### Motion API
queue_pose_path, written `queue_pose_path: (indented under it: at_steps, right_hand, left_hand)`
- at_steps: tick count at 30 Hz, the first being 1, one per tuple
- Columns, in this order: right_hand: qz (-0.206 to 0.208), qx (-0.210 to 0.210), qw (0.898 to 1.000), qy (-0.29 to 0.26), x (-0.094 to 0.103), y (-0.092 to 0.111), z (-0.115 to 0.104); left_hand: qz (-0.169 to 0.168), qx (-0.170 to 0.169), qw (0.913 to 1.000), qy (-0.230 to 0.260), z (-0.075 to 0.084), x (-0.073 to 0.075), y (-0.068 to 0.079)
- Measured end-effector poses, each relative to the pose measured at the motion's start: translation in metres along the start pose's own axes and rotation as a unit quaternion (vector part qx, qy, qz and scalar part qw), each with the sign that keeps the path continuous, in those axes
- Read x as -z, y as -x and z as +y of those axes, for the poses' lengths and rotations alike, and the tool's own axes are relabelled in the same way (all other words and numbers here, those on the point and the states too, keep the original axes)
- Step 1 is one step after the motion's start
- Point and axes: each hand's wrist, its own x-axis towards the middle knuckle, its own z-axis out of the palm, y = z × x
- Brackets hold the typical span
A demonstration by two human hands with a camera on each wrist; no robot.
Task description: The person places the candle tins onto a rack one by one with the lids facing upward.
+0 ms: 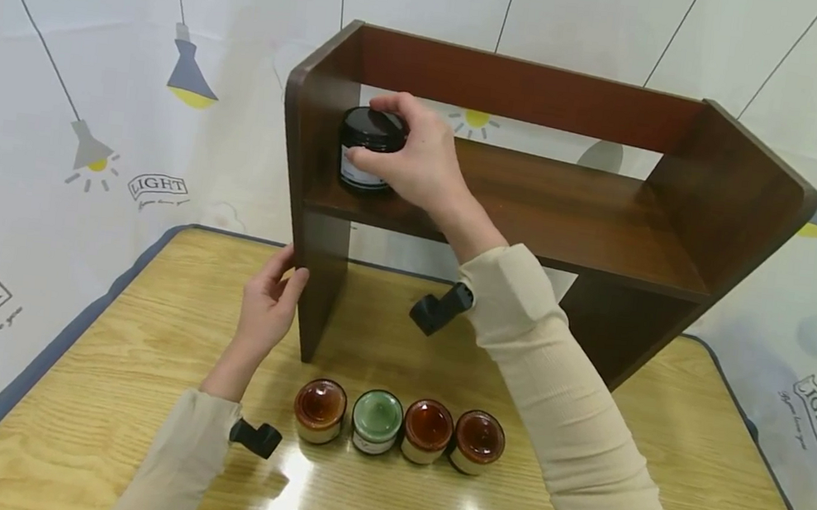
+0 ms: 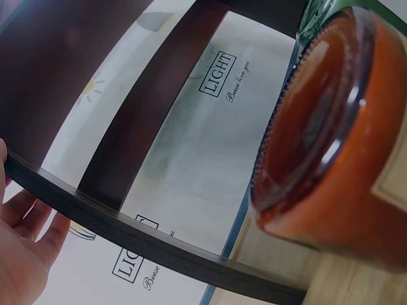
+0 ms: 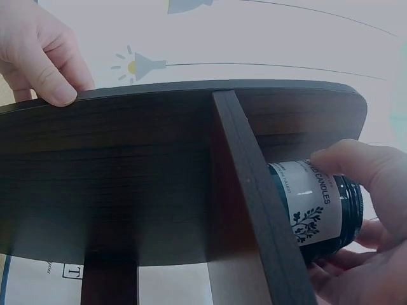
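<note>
My right hand (image 1: 422, 153) holds a dark candle jar (image 1: 361, 169) with a black lid and a white label, thumb on the near side and fingers over and behind it. The jar is at the left end of the upper board of a dark brown wooden shelf (image 1: 534, 198), close to the side panel. In the right wrist view, the label on the candle jar (image 3: 311, 203) reads "CANDLES". Lower down, my left hand (image 1: 269, 303) grips the front edge of the shelf's left side panel (image 1: 318, 295), with the thumb on the edge and the fingers around the outer side.
In front of the shelf, several glass jars form a row on the wooden table (image 1: 128, 358): an amber one (image 1: 320, 412), a green one (image 1: 377, 422) and reddish-brown ones (image 1: 427, 431). Behind the table hangs a white sheet (image 1: 243, 121) printed with lamps.
</note>
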Motion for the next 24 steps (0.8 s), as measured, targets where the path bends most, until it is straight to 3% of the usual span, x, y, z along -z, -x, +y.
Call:
queue_pose_path:
  at_steps: [7,24]
  right_hand:
    - [0.013,-0.018,1.000,-0.014,0.000,0.004,0.001]
    - [0.072,-0.014,0.994,-0.085,0.015,0.026,0.000]
  left_hand:
    - [0.000,-0.002,1.0000,0.003,-0.002,0.000,0.001]
    - [0.000,0.005,0.9999,0.009,-0.002,0.002,0.002]
